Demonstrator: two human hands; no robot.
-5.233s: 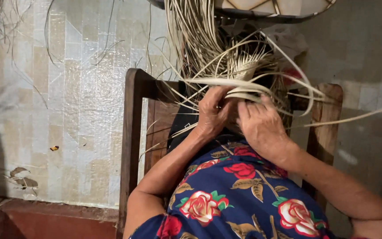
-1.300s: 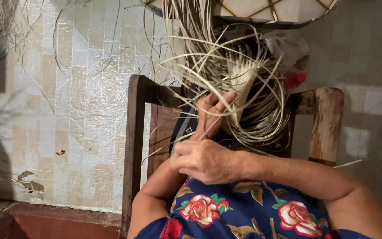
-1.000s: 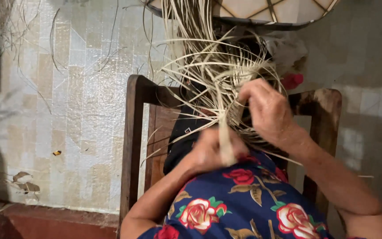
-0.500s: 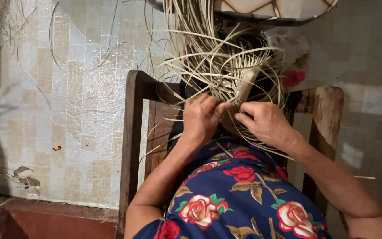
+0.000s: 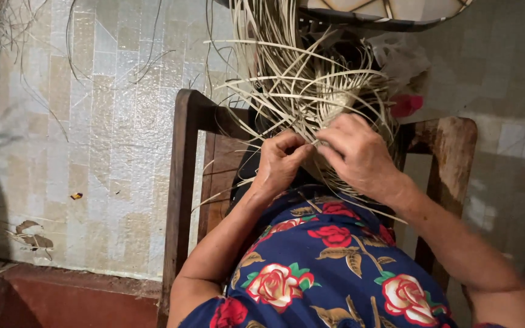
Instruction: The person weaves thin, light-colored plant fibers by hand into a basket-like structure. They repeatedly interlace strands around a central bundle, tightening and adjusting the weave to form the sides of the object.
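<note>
Over the lap, just in front of the floral dress [image 5: 335,267], a half-woven piece of pale cane strips [image 5: 317,103] is held against the wooden chair frame [image 5: 183,182], its loose ends fanning up and out towards the far side. The left hand [image 5: 281,164] is curled, thumb and forefinger pinched on 1 thin strip at the near edge of the weave. The right hand [image 5: 360,155] lies just to the right, touching the left at the fingertips, its fingers bent and pressed down on the woven part; what lies under the palm cannot be told.

The step in hand appears to be the threading and tightening of a single strip. It is likely done best when the woven part is kept pinned by the right hand while the strip is drawn through by the left, so that the rows already laid are not loosened. The pull would be better kept along the line of the strip, since a dry cane strip is judged likely to kink or split if bent sharply. Neighbouring loose ends should be kept clear of the pinch, as many cross close by. More strips lie scattered on the tiled floor [image 5: 92,152] to the left.
</note>
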